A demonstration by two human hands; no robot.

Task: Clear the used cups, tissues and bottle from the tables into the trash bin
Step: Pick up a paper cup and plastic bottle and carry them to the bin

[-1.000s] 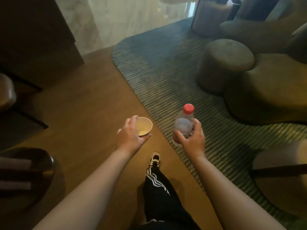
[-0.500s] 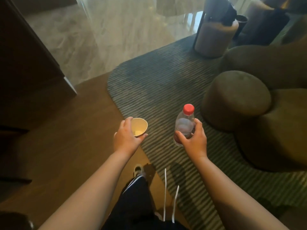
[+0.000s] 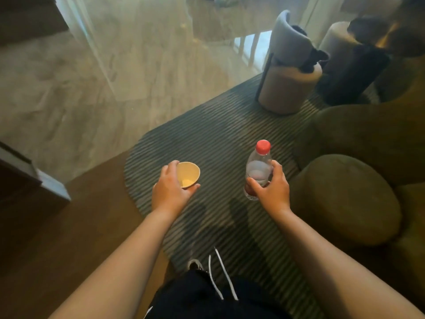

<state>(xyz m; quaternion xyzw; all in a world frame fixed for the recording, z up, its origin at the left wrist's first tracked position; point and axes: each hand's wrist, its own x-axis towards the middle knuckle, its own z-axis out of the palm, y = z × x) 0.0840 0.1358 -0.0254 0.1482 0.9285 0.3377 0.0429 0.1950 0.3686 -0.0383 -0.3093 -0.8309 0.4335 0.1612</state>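
My left hand [image 3: 171,191] grips a beige paper cup [image 3: 188,174] from the side, its open mouth facing up and a bit of residue inside. A clear plastic bottle [image 3: 258,167] with a red cap stands upright in my right hand [image 3: 271,191], whose fingers curl round its lower body. Both are held out in front of me above the striped rug [image 3: 207,125]. No trash bin shows in the view.
A round olive pouf [image 3: 345,199] and a low sofa [image 3: 377,134] sit close on the right. At the rug's far end stand a grey barrel chair [image 3: 287,81] and a dark cylinder [image 3: 349,74]. Wood floor lies left, pale stone floor ahead, a dark cabinet corner [image 3: 34,178] at left.
I have walked forward onto the rug; the pouf and sofa have slid toward me on the right and the far chair has come into view. Both hands keep their grips.
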